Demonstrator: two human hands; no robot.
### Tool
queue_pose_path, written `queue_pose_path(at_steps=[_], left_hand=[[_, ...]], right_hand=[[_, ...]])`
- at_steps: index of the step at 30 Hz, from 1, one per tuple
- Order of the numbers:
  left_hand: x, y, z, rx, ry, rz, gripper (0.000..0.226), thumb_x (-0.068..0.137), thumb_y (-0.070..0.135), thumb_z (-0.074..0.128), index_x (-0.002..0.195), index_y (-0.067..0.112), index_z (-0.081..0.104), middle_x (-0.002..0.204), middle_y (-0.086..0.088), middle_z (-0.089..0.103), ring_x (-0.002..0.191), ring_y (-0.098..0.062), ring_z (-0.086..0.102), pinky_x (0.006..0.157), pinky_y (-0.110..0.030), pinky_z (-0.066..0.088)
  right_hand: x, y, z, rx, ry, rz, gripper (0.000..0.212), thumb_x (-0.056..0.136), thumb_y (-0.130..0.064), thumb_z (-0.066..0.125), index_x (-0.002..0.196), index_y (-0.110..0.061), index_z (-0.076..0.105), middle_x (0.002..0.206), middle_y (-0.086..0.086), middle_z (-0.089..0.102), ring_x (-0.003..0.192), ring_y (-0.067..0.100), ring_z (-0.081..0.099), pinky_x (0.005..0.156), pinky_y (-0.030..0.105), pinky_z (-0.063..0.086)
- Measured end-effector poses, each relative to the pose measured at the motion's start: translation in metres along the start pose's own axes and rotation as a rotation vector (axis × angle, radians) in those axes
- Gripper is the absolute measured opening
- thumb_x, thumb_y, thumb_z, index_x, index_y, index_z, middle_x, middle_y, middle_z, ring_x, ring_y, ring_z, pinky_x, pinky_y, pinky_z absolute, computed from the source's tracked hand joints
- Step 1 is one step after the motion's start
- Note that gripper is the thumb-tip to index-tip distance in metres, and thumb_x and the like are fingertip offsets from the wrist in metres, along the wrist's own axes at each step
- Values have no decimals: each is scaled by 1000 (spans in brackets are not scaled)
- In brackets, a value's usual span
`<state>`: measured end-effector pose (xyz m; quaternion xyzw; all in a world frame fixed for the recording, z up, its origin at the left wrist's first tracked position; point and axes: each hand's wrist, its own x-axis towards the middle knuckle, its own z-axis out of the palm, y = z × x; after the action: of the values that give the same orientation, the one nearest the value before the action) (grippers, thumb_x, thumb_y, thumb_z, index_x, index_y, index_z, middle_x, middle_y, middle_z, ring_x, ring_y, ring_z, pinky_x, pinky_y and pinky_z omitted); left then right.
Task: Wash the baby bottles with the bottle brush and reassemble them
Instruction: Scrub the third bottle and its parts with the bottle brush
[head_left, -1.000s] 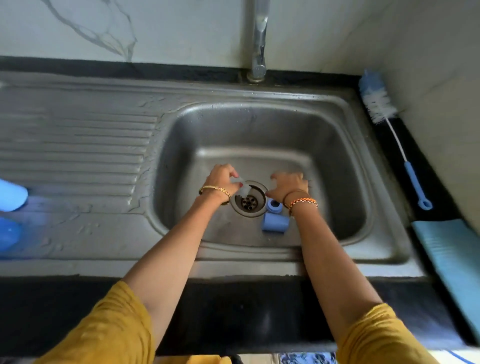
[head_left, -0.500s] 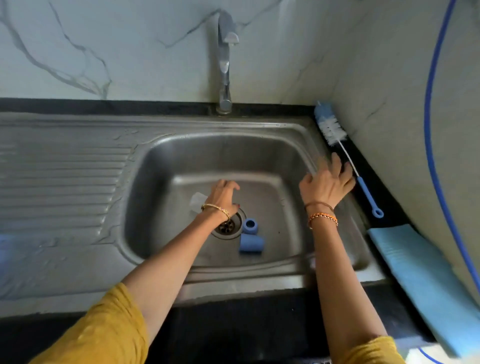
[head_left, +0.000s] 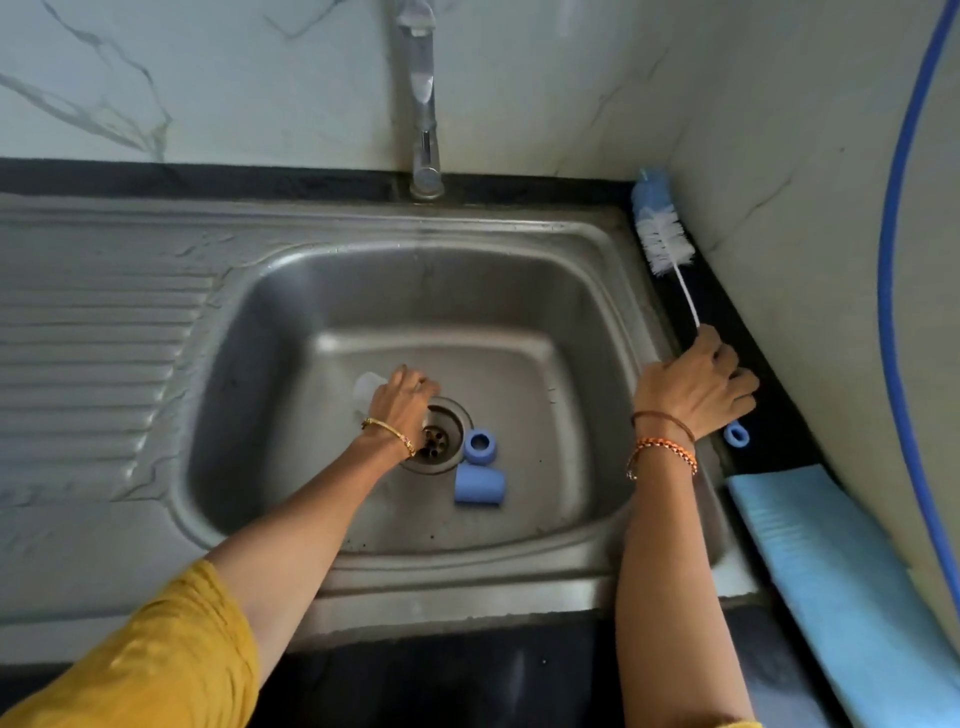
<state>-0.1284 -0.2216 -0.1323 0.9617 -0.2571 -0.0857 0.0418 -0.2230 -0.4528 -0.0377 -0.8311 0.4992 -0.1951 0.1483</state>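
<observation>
Down in the steel sink (head_left: 582, 270), my left hand (head_left: 400, 397) grips a clear baby bottle (head_left: 368, 389) lying just left of the drain (head_left: 439, 441). A blue collar ring (head_left: 479, 445) and a blue cap (head_left: 479, 485) lie on the sink floor right of the drain. On the dark counter at the right, my right hand (head_left: 696, 389) holds the handle of the bottle brush (head_left: 662, 236). Its white and blue bristle head points to the back corner, and the blue loop end sticks out below my hand.
A steel tap (head_left: 423, 104) stands behind the sink at the marble wall. The ribbed drainboard (head_left: 93, 338) stretches to the left. A light blue cloth (head_left: 831, 571) lies on the counter at the right front. A blue hose (head_left: 893, 234) curves along the right wall.
My right hand left the sink floor, reached right to the counter and closed on the brush handle. My left hand shifted the clear bottle a little left of the drain.
</observation>
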Motion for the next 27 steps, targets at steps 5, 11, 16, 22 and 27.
queue_pose_path(at_steps=[5, 11, 16, 22, 27], left_hand=[[-3, -12, 13, 27, -95, 8, 66, 83, -3, 53, 142, 17, 32, 149, -3, 24, 136, -24, 23, 107, -34, 32], [-2, -18, 20, 103, -59, -65, 63, 89, 3, 48, 143, 26, 26, 153, 2, 17, 136, -23, 22, 104, -32, 30], [-1, -17, 24, 115, 14, -151, 52, 93, 7, 41, 142, 21, 27, 147, -3, 26, 131, -24, 28, 102, -31, 30], [0, -20, 26, 88, 52, -271, 42, 90, 19, 50, 131, 18, 39, 132, -4, 39, 125, -27, 35, 102, -38, 24], [4, -22, -14, -386, 234, -515, 59, 71, 39, 71, 119, 19, 42, 120, -4, 46, 103, -27, 55, 94, -40, 31]], right_hand=[[6, 3, -2, 117, 62, -2, 49, 84, 8, 44, 128, -10, 50, 120, 18, 57, 111, 36, 44, 77, 40, 36], [-2, -10, -10, 339, 112, -191, 33, 87, -3, 49, 114, -15, 64, 95, 16, 64, 98, 32, 53, 67, 26, 26], [-8, -16, -9, 329, 62, -208, 21, 85, -10, 57, 101, -12, 69, 87, 14, 66, 87, 31, 59, 69, 26, 31], [-8, -17, -15, 348, -84, -181, 11, 80, -15, 62, 87, -13, 70, 72, 1, 58, 71, 18, 52, 68, 25, 33], [-12, -23, -18, 260, -212, -174, 11, 79, -20, 62, 84, -14, 70, 74, 3, 51, 83, 29, 54, 69, 27, 34]])
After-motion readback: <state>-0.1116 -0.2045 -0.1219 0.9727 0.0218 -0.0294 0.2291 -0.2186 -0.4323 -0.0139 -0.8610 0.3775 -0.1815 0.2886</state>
